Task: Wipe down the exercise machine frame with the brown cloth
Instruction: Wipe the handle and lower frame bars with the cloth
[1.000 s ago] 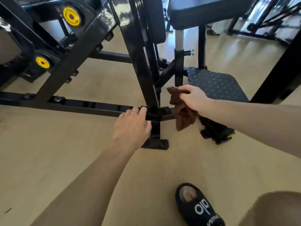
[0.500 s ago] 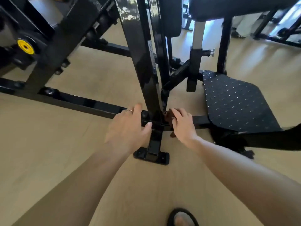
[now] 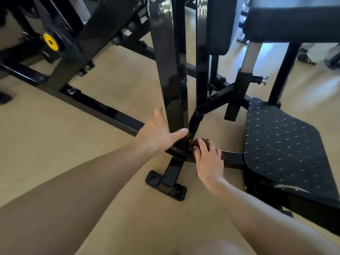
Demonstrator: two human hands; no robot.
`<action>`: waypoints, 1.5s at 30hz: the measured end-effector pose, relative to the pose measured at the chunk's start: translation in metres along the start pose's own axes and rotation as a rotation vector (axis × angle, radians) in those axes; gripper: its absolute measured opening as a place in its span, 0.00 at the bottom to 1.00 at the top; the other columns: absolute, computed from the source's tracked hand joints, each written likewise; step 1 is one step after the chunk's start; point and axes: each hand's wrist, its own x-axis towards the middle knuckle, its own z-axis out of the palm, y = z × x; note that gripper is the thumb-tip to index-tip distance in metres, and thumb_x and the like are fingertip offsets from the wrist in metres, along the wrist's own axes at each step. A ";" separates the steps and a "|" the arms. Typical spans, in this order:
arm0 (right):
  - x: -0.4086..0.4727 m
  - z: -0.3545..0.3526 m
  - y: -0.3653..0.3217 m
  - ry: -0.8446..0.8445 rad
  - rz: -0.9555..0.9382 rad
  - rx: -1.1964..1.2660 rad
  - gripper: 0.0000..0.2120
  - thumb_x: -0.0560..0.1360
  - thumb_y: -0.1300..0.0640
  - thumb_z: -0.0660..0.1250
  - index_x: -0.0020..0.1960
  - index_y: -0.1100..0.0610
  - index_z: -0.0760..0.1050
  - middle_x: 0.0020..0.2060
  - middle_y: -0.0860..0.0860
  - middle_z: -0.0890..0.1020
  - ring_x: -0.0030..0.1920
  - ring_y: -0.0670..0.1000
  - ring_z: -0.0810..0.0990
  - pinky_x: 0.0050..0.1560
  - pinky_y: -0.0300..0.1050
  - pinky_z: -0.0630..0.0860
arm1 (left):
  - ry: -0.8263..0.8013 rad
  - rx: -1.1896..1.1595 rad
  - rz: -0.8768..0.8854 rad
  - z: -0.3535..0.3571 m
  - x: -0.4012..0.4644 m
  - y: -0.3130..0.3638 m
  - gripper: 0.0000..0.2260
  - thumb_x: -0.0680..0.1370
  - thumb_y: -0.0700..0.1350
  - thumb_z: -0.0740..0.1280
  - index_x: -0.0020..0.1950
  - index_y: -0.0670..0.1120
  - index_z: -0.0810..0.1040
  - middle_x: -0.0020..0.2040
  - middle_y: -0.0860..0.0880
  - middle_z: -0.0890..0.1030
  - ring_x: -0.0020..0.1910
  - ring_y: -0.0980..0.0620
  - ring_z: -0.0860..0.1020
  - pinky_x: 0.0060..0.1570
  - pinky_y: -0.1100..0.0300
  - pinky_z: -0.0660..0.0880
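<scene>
Right hand [image 3: 208,159] presses the cloth [image 3: 197,142] on the frame [image 3: 169,80] base; left hand [image 3: 158,133], fingers wide, braces the upright

You get a bright, evenly lit scene; daylight enters from the upper right, cool and blue-white behind the padded seat [image 3: 292,24]. Glare streaks run down the glossy black upright [image 3: 169,70]. Soft shadows lie on the floor [image 3: 55,144] under the frame. Wide-angle distortion bows straight bars near the edges. Your forearms at the bottom edge are soft, slightly blurred; the far right background is washed out.
</scene>
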 end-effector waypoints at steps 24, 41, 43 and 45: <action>0.022 -0.007 0.063 0.065 0.186 0.128 0.15 0.86 0.53 0.58 0.70 0.50 0.76 0.67 0.51 0.74 0.67 0.57 0.67 0.68 0.54 0.71 | 0.282 -0.287 0.242 0.050 0.042 -0.014 0.26 0.75 0.60 0.73 0.55 0.56 0.56 0.51 0.50 0.71 0.50 0.49 0.73 0.37 0.63 0.69; 0.039 -0.007 0.070 0.136 0.489 -0.045 0.15 0.86 0.49 0.53 0.65 0.49 0.75 0.63 0.52 0.73 0.63 0.58 0.69 0.64 0.59 0.69 | 0.262 -0.249 0.332 0.047 0.045 -0.019 0.27 0.76 0.57 0.74 0.56 0.54 0.55 0.52 0.48 0.70 0.47 0.50 0.72 0.42 0.56 0.76; 0.030 -0.001 0.045 0.167 0.437 0.051 0.15 0.86 0.48 0.54 0.63 0.50 0.77 0.61 0.51 0.73 0.62 0.57 0.69 0.63 0.59 0.71 | 0.257 -0.258 0.329 0.046 0.045 -0.018 0.26 0.76 0.56 0.75 0.56 0.51 0.57 0.52 0.47 0.70 0.47 0.49 0.73 0.43 0.53 0.79; 0.026 0.009 0.014 0.151 0.374 0.177 0.16 0.85 0.46 0.54 0.60 0.50 0.78 0.58 0.49 0.73 0.59 0.54 0.70 0.61 0.59 0.74 | 0.260 -0.269 0.319 0.046 0.047 -0.017 0.26 0.75 0.55 0.75 0.58 0.49 0.60 0.52 0.46 0.70 0.48 0.49 0.73 0.44 0.52 0.81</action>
